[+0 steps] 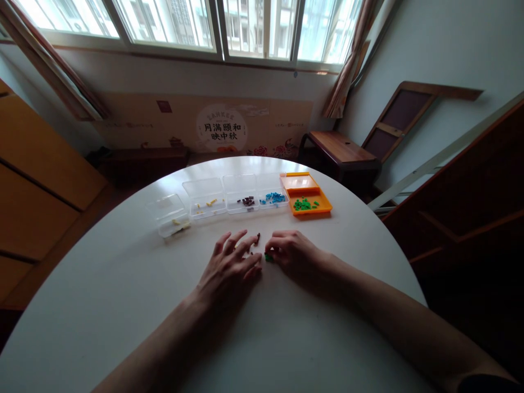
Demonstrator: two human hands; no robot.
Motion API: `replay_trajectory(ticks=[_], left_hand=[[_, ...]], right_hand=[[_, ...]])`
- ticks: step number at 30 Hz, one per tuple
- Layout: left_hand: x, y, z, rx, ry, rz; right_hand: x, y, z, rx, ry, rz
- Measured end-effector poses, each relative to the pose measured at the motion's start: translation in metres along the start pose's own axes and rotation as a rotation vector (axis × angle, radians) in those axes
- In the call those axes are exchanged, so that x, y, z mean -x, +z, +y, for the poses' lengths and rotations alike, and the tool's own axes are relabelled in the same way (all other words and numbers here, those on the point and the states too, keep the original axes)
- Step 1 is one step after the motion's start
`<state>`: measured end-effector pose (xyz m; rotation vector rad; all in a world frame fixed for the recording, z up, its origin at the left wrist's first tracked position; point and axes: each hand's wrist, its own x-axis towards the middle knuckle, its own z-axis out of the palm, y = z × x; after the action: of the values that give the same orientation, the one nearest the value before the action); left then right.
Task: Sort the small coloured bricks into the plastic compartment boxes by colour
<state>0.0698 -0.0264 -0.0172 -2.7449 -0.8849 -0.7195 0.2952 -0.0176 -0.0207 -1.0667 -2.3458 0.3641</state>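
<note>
Two forearms (164,334) nearest: left grip (231,259) spread, right grip (291,251) pinching one green piece (268,257); I count five boxes (327,206) toward worktop (286,344)'s far edge.

Right hand (298,252), fingers (282,234) on a green piece (268,257), left hand (227,266) beside dark pieces (257,238), white table (123,295) beneath.

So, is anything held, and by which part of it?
The fingers of the right hand seem to pinch a small green block at its right end, though the grip is unclear. The left hand holds nothing visible.
</note>
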Motion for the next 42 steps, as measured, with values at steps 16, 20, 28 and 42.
replay_trajectory(ticks=[16,20,28,42], left_hand=[[-0.004,-0.002,-0.001,-0.017,0.1,0.166],[-0.006,-0.001,0.001,-0.016,0.077,0.26],[-0.009,-0.001,0.003,-0.014,0.059,0.315],[-0.008,0.0,0.003,0.004,0.04,0.29]], right_hand=[[-0.003,0.007,-0.011,-0.147,0.004,0.016],[-0.003,0.007,-0.009,-0.293,0.013,0.019],[-0.003,0.008,-0.009,-0.36,-0.023,0.002],[-0.004,0.002,0.005,-0.248,0.034,0.177]])
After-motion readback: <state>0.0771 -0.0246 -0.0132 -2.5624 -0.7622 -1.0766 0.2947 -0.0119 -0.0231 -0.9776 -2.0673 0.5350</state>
